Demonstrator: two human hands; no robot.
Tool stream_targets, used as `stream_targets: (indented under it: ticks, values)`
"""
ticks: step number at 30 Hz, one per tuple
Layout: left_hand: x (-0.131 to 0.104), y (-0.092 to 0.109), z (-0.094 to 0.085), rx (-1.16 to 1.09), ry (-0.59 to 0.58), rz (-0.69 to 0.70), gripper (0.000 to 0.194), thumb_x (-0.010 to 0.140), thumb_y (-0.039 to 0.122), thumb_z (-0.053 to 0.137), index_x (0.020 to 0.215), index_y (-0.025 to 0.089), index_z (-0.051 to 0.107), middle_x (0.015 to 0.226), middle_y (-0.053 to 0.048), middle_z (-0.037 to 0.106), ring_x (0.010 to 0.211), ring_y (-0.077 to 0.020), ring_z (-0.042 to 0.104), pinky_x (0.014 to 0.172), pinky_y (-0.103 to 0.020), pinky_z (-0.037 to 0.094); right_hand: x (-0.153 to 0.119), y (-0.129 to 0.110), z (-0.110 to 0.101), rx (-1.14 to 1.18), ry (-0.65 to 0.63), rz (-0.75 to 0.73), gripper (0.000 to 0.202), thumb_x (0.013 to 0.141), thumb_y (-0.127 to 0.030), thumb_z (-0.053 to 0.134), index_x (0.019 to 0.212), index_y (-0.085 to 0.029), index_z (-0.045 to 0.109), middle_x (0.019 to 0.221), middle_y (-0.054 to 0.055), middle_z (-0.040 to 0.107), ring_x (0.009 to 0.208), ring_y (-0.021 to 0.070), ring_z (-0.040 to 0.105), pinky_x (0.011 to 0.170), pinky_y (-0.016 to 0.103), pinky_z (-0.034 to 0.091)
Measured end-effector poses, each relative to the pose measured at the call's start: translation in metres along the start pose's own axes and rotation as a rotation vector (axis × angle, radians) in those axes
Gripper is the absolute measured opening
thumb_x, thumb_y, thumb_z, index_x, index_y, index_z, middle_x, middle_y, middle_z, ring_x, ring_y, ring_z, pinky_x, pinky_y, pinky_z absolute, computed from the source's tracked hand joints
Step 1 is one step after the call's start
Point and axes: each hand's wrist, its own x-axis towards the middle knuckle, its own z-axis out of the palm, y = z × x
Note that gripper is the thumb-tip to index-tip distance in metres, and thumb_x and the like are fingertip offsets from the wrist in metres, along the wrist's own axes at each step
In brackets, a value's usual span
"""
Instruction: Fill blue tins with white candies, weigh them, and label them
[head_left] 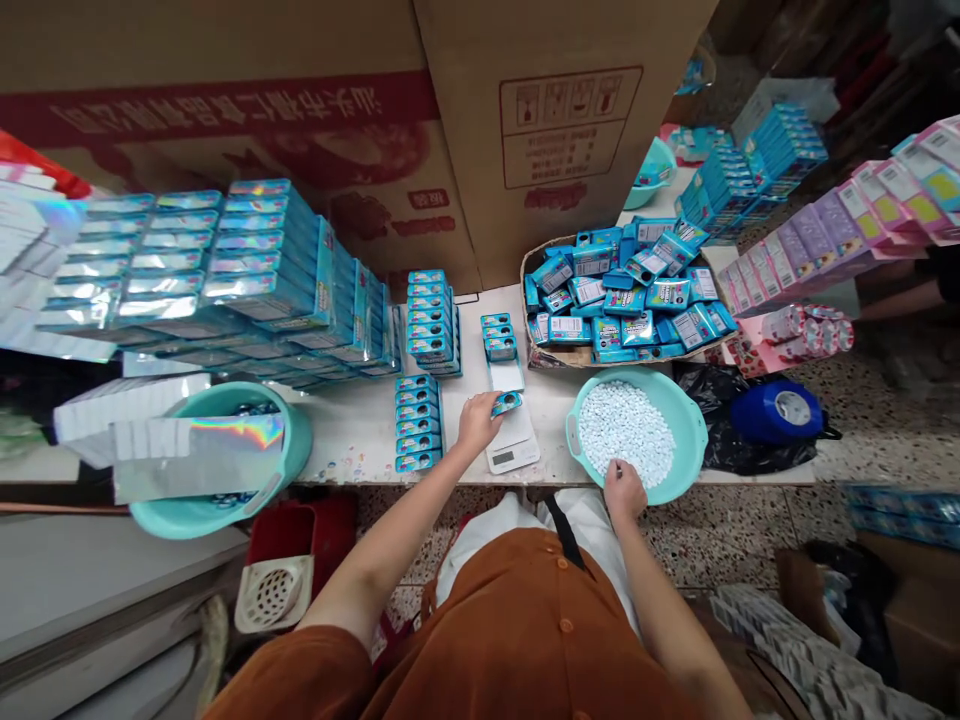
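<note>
My left hand (477,424) pinches a small blue candy box (508,403) by one end, above a white digital scale (516,452). Closed fingers of my right hand (625,492) are at the near rim of a teal basin (698,430) full of small white candies (626,425). A small dark bit shows at those fingertips, too small to name. Just beyond the scale, a few blue boxes (499,338) stand at the far end of a white tray (506,376). Rows of the same boxes (418,424) are left of my left hand.
Behind the basin stands a carton (534,355) heaped with blue boxes. Tall stacks of wrapped boxes (247,265) rise at left, near another teal basin (296,440) with a shiny sheet across it. Large cardboard cartons (480,130) wall off the back. A blue tape roll (776,412) lies at right.
</note>
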Motion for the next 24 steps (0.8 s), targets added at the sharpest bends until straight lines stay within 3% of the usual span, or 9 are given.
stream_targets:
  ticks: [4,10,14,17,21,24]
  values:
    - [0.049,-0.008,-0.013,0.025,0.046,0.045,0.041,0.078,0.02,0.058,0.119,0.018,0.054,0.116,-0.01,0.062,0.108,-0.0268,0.056,0.092,-0.038,0.043,0.0,0.002,0.003,0.008,0.0,0.0,0.031,0.09,-0.036,0.043,0.093,-0.021,0.069,0.093,0.005,0.067,0.068,0.0145,0.048,0.057,0.028,0.019]
    - [0.112,-0.029,0.0,0.128,-0.066,0.033,0.042,0.079,0.018,0.056,0.121,0.015,0.053,0.119,-0.013,0.06,0.112,-0.0275,0.053,0.095,-0.038,0.043,0.001,0.005,0.004,0.017,-0.012,-0.042,0.032,0.091,-0.036,0.041,0.093,-0.02,0.068,0.088,0.005,0.067,0.07,0.0149,0.052,0.059,0.027,0.023]
    - [0.12,-0.035,0.012,0.233,-0.106,0.062,0.041,0.082,0.021,0.053,0.122,0.014,0.052,0.12,-0.015,0.057,0.116,-0.0296,0.049,0.096,-0.041,0.041,0.001,0.008,0.007,0.027,-0.02,-0.082,0.034,0.092,-0.037,0.039,0.093,-0.019,0.067,0.089,0.005,0.068,0.074,0.0158,0.055,0.062,0.027,0.027]
    - [0.119,-0.034,0.02,0.333,-0.046,0.075,0.044,0.084,0.023,0.05,0.128,0.016,0.05,0.135,-0.017,0.047,0.127,-0.0327,0.039,0.102,-0.046,0.033,0.002,0.009,0.009,0.025,-0.018,-0.083,0.035,0.092,-0.038,0.038,0.093,-0.019,0.067,0.089,0.005,0.068,0.075,0.0166,0.056,0.064,0.027,0.028]
    - [0.127,-0.032,0.032,0.39,-0.003,0.11,0.064,0.084,0.025,0.046,0.144,0.013,0.028,0.152,-0.015,0.025,0.141,-0.0324,0.016,0.112,-0.052,0.014,0.001,0.009,0.01,0.038,-0.019,-0.09,0.034,0.092,-0.038,0.038,0.092,-0.019,0.066,0.089,0.005,0.068,0.077,0.018,0.058,0.066,0.028,0.031]
    - [0.135,-0.034,0.037,0.385,-0.042,0.138,0.074,0.082,0.026,0.048,0.147,0.006,0.017,0.153,-0.018,0.021,0.143,-0.0316,0.009,0.114,-0.052,0.008,0.001,0.009,0.009,0.061,-0.054,-0.075,0.033,0.092,-0.039,0.039,0.091,-0.02,0.065,0.089,0.005,0.067,0.078,0.0191,0.058,0.067,0.028,0.034]
